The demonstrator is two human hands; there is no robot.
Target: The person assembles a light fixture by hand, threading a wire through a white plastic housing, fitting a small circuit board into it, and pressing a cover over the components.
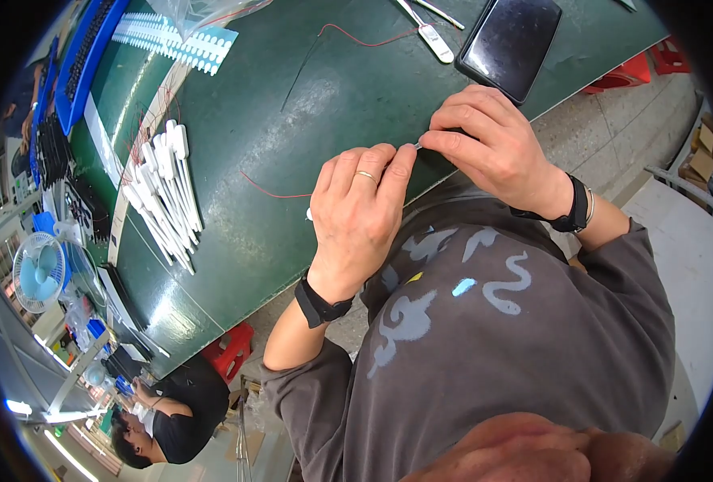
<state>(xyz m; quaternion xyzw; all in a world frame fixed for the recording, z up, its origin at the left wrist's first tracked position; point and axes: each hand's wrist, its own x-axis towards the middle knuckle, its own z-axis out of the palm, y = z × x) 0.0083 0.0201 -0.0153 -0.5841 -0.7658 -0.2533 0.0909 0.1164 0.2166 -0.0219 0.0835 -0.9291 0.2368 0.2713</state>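
Note:
My left hand (356, 205), with a ring on one finger, is closed around a slim thing mostly hidden in the palm. A white end (309, 214) pokes out beside it, and a thin red wire (274, 194) trails leftward over the table. Just beyond the left fingertips shows a small silvery tip (418, 146), pinched by the thumb and fingers of my right hand (489, 145). It looks like one of the white stick thermometers, but the body is covered. Both hands are over the table's near edge.
On the green table (236, 225), a pile of white stick thermometers (163, 189) with red wires lies left. Farther back are another thermometer (435, 43), a black phone (513, 44), a plastic bag (200, 12) and a blue tray (83, 72). Another person (184, 410) sits lower left.

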